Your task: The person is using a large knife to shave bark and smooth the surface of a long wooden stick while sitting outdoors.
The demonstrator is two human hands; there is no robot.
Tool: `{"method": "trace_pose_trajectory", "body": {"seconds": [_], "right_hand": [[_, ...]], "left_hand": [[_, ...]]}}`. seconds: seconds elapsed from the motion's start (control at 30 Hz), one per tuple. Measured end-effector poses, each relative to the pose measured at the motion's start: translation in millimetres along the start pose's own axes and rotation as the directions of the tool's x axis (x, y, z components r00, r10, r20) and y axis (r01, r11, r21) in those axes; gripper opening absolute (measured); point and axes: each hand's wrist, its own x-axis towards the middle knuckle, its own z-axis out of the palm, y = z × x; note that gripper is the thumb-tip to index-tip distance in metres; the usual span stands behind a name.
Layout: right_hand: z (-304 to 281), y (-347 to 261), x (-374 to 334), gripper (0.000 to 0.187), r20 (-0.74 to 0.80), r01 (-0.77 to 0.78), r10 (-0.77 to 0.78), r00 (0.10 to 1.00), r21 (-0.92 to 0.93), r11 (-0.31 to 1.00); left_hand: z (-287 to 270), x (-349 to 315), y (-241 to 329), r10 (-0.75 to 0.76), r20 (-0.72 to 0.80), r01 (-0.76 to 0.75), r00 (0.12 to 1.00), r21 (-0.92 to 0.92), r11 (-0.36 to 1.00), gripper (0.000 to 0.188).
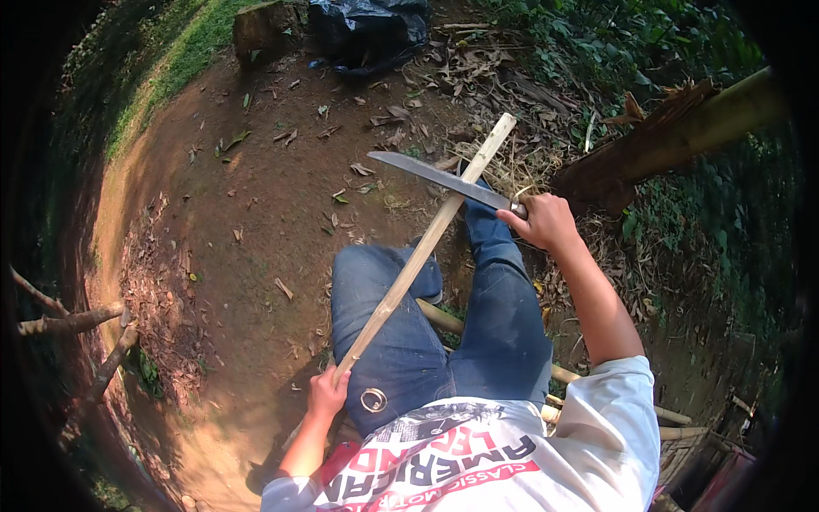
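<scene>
My left hand (328,392) grips the near end of a long pale bamboo slat (426,243) that slants up and away over my left knee. In my right hand (542,220) is the handle of a long machete (435,177). Its grey blade points left and lies across the slat near the far end, touching it. I sit with both legs in blue jeans (478,333) stretched over bare brown earth.
Bamboo poles (563,375) lie under my legs. A thick bamboo trunk (674,136) slants in at upper right over dry leaves. A black plastic bag (371,26) sits at the top beside a stump. Cut branches (77,320) lie at left. Grass borders the upper left.
</scene>
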Motion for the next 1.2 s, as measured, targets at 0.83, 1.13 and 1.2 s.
{"method": "trace_pose_trajectory", "body": {"seconds": [0.83,1.13,1.2], "right_hand": [[-19.7,25.9,5.7,0.072,-0.087,-0.103,0.099,0.991,-0.047,0.994],[-12.2,38.9,-3.2,0.072,-0.172,-0.316,0.310,0.935,-0.009,0.949],[-11.9,54.9,-5.5,0.072,-0.184,-0.278,0.259,0.948,-0.083,0.957]], "left_hand": [[2.8,2.6,-6.6,-0.002,0.030,0.002,1.000,0.004,1.000,0.036],[-9.7,5.6,8.7,-0.050,0.048,0.047,0.998,0.078,0.996,0.034],[-8.3,4.5,6.8,-0.030,0.045,0.027,0.999,0.071,0.997,0.033]]}}
